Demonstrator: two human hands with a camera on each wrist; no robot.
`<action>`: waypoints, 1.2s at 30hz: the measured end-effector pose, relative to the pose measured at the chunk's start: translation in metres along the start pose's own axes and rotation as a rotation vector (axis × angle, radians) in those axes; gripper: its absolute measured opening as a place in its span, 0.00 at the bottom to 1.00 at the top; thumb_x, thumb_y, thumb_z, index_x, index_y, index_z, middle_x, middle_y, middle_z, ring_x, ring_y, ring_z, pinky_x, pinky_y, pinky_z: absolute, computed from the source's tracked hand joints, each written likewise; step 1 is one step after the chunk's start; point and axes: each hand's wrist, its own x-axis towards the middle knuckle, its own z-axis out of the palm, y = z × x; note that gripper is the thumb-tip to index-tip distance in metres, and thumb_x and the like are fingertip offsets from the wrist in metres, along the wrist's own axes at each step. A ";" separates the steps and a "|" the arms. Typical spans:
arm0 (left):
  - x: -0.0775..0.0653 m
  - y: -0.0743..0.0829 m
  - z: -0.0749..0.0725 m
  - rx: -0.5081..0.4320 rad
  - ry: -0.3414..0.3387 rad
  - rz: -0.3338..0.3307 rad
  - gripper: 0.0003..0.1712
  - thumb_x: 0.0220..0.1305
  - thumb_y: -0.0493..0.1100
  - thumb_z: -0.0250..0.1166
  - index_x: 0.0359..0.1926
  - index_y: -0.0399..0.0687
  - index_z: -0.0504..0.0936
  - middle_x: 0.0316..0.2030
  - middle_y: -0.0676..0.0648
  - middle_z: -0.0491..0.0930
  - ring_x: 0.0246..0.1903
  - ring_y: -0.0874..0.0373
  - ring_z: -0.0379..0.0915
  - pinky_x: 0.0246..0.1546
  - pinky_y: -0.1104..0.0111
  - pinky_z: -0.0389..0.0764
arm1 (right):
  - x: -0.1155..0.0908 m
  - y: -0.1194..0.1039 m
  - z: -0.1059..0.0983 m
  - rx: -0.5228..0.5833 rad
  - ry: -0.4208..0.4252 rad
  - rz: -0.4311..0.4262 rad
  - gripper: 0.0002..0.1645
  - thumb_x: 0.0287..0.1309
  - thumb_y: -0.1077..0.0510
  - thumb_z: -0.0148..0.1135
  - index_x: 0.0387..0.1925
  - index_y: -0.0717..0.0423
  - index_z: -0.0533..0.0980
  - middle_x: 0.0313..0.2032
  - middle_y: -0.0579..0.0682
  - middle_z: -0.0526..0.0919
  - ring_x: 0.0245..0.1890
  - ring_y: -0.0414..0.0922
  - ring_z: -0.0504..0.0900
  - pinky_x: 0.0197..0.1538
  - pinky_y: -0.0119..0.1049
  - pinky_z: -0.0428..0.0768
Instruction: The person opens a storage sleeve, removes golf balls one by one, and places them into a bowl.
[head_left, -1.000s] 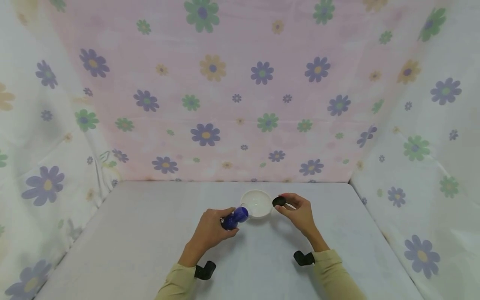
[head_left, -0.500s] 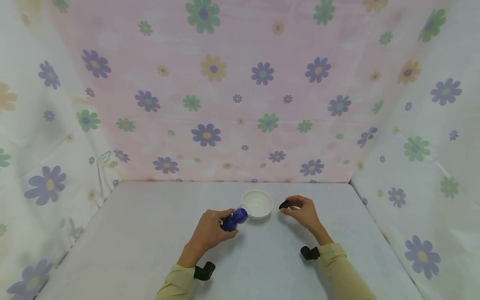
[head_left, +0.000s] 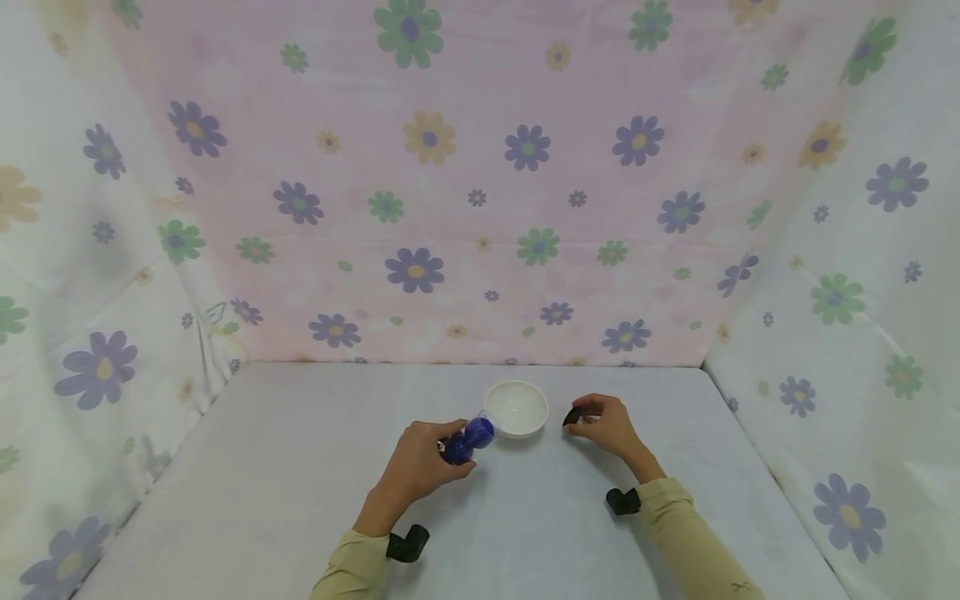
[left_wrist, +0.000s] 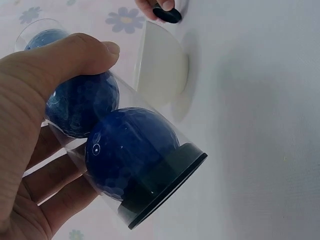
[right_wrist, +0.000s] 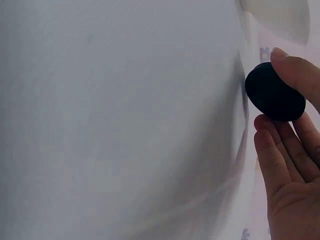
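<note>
My left hand (head_left: 411, 468) grips a clear plastic tube (left_wrist: 127, 90) in the head view's middle, tilted with its uncapped end toward the white bowl (head_left: 517, 408). Blue dimpled balls, which look like golf balls (left_wrist: 131, 150), sit inside it, and a black cap (left_wrist: 167, 185) closes the end nearer me. Thumb and fingers wrap the tube's sides, partly hiding the balls. To the right of the bowl, my right hand (head_left: 613, 429) pinches a loose round black cap (right_wrist: 274, 92) between thumb and fingers, close to the table surface. Nothing shows inside the bowl.
A white-covered table (head_left: 300, 467) lies under both hands. Floral cloth (head_left: 450, 183) stands behind it and along both sides. Black angled pieces (head_left: 408, 543) stick out at each wrist.
My right hand has moved the black cap right and toward me, away from the bowl's rim and lower toward the table. The left hand and tube have stayed nearly still.
</note>
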 end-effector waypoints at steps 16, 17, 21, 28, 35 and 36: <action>-0.004 0.000 0.001 0.046 -0.010 -0.005 0.33 0.47 0.47 0.84 0.56 0.44 0.86 0.46 0.45 0.89 0.36 0.61 0.83 0.35 0.69 0.83 | -0.004 0.001 -0.011 -0.215 -0.081 -0.042 0.33 0.45 0.64 0.81 0.53 0.71 0.79 0.51 0.65 0.84 0.55 0.62 0.81 0.60 0.54 0.81; -0.004 0.001 0.002 0.049 -0.013 -0.003 0.33 0.47 0.47 0.83 0.56 0.45 0.86 0.46 0.45 0.89 0.37 0.60 0.83 0.36 0.69 0.84 | -0.006 -0.001 -0.012 -0.221 -0.082 -0.049 0.33 0.46 0.64 0.81 0.54 0.70 0.78 0.52 0.65 0.84 0.55 0.62 0.81 0.61 0.55 0.80; -0.004 0.001 0.002 0.055 -0.018 0.006 0.33 0.47 0.47 0.83 0.56 0.45 0.86 0.46 0.45 0.89 0.37 0.59 0.83 0.37 0.67 0.85 | -0.013 -0.011 -0.013 -0.229 -0.067 -0.093 0.31 0.51 0.64 0.77 0.56 0.71 0.77 0.54 0.65 0.83 0.57 0.63 0.80 0.62 0.59 0.77; -0.003 0.003 0.001 0.068 -0.004 0.001 0.33 0.46 0.43 0.84 0.56 0.46 0.86 0.48 0.45 0.88 0.45 0.50 0.86 0.45 0.57 0.87 | -0.030 -0.039 0.003 -0.194 0.005 -0.164 0.23 0.59 0.64 0.71 0.56 0.66 0.79 0.54 0.61 0.84 0.57 0.60 0.80 0.62 0.59 0.76; -0.002 0.007 0.001 0.129 -0.007 -0.043 0.33 0.45 0.40 0.84 0.56 0.47 0.87 0.49 0.45 0.88 0.48 0.47 0.84 0.48 0.54 0.86 | -0.050 -0.071 0.032 0.001 -0.006 -0.186 0.20 0.64 0.64 0.67 0.57 0.65 0.78 0.53 0.62 0.84 0.54 0.57 0.83 0.60 0.54 0.80; -0.002 0.007 0.000 0.143 -0.008 -0.045 0.33 0.45 0.40 0.84 0.56 0.47 0.87 0.49 0.45 0.88 0.48 0.48 0.84 0.48 0.54 0.86 | -0.052 -0.075 0.037 0.036 -0.025 -0.188 0.20 0.65 0.64 0.67 0.57 0.66 0.78 0.53 0.62 0.84 0.54 0.56 0.83 0.60 0.52 0.81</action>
